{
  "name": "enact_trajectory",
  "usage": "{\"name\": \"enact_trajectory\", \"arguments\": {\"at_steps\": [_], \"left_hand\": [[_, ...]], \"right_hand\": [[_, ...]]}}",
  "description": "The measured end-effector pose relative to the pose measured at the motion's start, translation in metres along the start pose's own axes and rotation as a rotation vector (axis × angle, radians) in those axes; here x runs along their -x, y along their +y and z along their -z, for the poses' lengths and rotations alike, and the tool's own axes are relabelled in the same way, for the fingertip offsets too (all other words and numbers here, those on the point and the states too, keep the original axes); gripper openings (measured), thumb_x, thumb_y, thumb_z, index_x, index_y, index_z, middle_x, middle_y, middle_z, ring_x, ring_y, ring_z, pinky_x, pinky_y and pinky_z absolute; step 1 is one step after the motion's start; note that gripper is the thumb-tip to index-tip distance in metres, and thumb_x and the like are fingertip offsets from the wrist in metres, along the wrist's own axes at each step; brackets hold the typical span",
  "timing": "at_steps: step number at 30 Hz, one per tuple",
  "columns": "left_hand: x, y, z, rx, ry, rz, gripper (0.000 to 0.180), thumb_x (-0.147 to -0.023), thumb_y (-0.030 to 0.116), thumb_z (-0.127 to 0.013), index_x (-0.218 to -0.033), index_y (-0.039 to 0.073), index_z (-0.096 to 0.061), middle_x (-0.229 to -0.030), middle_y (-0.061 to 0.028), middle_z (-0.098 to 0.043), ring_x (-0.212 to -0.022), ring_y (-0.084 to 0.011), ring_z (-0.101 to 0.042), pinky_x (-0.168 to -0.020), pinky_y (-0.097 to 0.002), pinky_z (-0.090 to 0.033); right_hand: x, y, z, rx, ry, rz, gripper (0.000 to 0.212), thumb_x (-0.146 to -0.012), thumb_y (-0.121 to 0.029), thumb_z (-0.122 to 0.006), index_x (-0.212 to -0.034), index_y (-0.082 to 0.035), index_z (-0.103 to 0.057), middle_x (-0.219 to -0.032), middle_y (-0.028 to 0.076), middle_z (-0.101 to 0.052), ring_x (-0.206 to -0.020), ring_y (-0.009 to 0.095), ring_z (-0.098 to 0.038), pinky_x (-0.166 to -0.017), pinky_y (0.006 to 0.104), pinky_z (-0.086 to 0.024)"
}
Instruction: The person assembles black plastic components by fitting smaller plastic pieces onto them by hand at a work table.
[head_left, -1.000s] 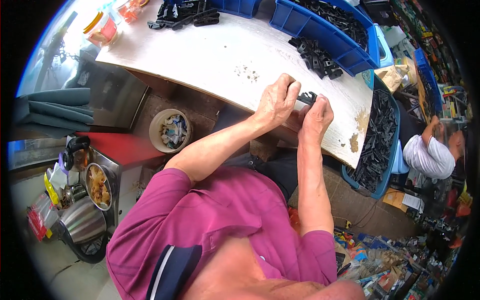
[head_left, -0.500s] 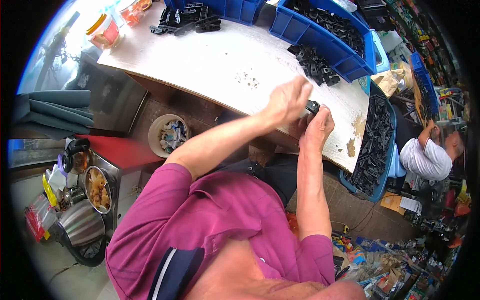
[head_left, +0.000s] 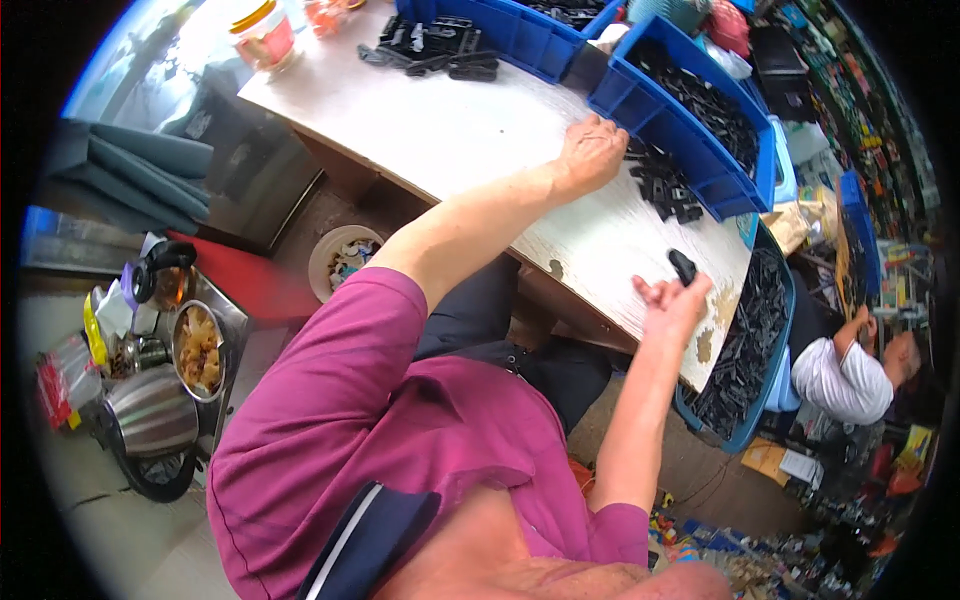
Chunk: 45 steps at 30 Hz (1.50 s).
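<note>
My right hand [head_left: 676, 302] is above the right end of the white table [head_left: 440, 140], its thumb and finger closed on a small black plastic part [head_left: 682, 265]. The part stands up out of the grip, and the other fingers are curled loosely. My left hand [head_left: 594, 155] is farther off, at the left edge of a pile of black plastic parts [head_left: 664, 188]. Its fingers are bent and pressed down, knuckles up; anything inside them is hidden. Right behind this pile stands a blue bin [head_left: 690, 150] filled with similar black parts.
Another heap of black parts [head_left: 430, 48] lies at the table's far left, before a second blue bin [head_left: 490, 40]. A large tub [head_left: 745, 340] of black pieces stands off the table's right end. A waste bucket [head_left: 335, 262] sits below; a person [head_left: 845, 370] is at far right.
My hands were together over the black part. They have parted: the left moved away to the pile, the right moved slightly right and down, keeping the part. The view has shifted.
</note>
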<state>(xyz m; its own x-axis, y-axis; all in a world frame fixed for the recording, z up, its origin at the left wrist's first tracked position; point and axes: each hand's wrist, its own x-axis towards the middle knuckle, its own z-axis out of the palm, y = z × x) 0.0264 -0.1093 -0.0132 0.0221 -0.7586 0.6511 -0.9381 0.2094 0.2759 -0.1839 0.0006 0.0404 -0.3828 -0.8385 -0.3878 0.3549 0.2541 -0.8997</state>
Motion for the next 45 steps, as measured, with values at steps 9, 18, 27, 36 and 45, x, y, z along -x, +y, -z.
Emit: {"name": "enact_trajectory", "arguments": {"at_steps": [9, 18, 27, 36, 45], "left_hand": [[0.024, 0.024, 0.039, 0.387, -0.030, 0.308, 0.021, -0.082, 0.018, -0.058, -0.073, 0.001, -0.065, -0.071, -0.0224, -0.065, -0.072, -0.0401, -0.066, -0.069, -0.0495, -0.052], [0.022, 0.059, 0.036, 0.712, -0.379, 0.596, 0.031, -0.075, 0.029, -0.058, -0.078, 0.001, -0.073, -0.078, -0.0243, -0.068, -0.077, -0.0376, -0.069, -0.074, -0.0447, -0.054], [0.028, 0.074, 0.043, 0.786, -0.622, 0.469, 0.037, -0.078, 0.037, -0.061, -0.086, 0.003, -0.074, -0.082, -0.0223, -0.071, -0.085, -0.0362, -0.070, -0.079, -0.0430, -0.054], [0.054, 0.075, 0.055, 0.847, -0.306, 0.221, 0.035, -0.083, 0.022, -0.063, -0.112, 0.004, -0.065, -0.081, -0.0202, -0.070, -0.078, -0.0341, -0.069, -0.074, -0.0434, -0.054], [0.024, -0.083, 0.092, 0.044, -0.021, 0.468, 0.027, -0.088, 0.016, -0.055, -0.112, 0.005, -0.056, -0.087, -0.0197, -0.069, -0.078, -0.0392, -0.068, -0.066, -0.0516, -0.053]], "right_hand": [[-0.071, -0.059, 0.074, -0.086, 0.407, 0.202, 0.041, -0.091, -0.036, -0.054, -0.105, 0.003, -0.050, -0.056, 0.007, -0.037, -0.051, 0.024, -0.047, -0.067, 0.0618, -0.058], [-0.027, -0.004, -0.008, 0.211, -0.244, -0.021, 0.046, -0.091, -0.045, -0.058, -0.109, -0.003, -0.059, -0.047, 0.001, -0.034, -0.043, 0.018, -0.044, -0.057, 0.0486, -0.057], [-0.015, 0.015, -0.034, 0.292, -0.263, 0.117, 0.036, -0.094, -0.040, -0.064, -0.080, -0.007, -0.062, -0.045, 0.001, -0.038, -0.035, 0.014, -0.038, -0.036, 0.0329, -0.041], [-0.031, 0.031, -0.029, 0.241, -0.343, 0.279, 0.028, -0.095, -0.031, -0.058, -0.080, -0.008, -0.060, -0.050, -0.001, -0.040, -0.041, 0.012, -0.038, -0.039, 0.0290, -0.033], [0.012, 0.013, -0.037, 0.164, -0.208, 0.108, 0.031, -0.091, -0.036, -0.048, -0.075, -0.009, -0.044, -0.050, -0.002, -0.028, -0.040, 0.013, -0.033, -0.048, 0.0435, -0.052]]}}
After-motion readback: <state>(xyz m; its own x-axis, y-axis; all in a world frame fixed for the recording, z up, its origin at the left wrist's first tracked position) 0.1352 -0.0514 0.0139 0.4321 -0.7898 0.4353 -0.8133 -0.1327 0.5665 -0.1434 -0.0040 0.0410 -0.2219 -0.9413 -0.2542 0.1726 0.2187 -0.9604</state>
